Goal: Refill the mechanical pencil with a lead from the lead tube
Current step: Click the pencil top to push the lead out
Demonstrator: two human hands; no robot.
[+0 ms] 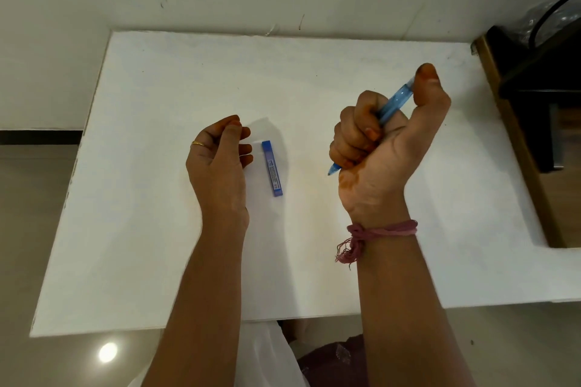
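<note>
My right hand (383,138) is closed in a fist around a translucent blue mechanical pencil (396,99). The thumb rests on its top end, and its tip pokes out below the fist, pointing down and left. A flat blue lead tube (272,168) lies on the white table (157,229) between my hands. My left hand (218,157) hovers just left of the tube with its fingers loosely curled. A gold ring shows on one finger. I cannot tell whether the fingertips pinch anything.
A dark box-like object with a brown edge (534,122) stands at the table's right side, with a black cable above it. The wall runs along the table's far edge. Glossy floor lies to the left and in front.
</note>
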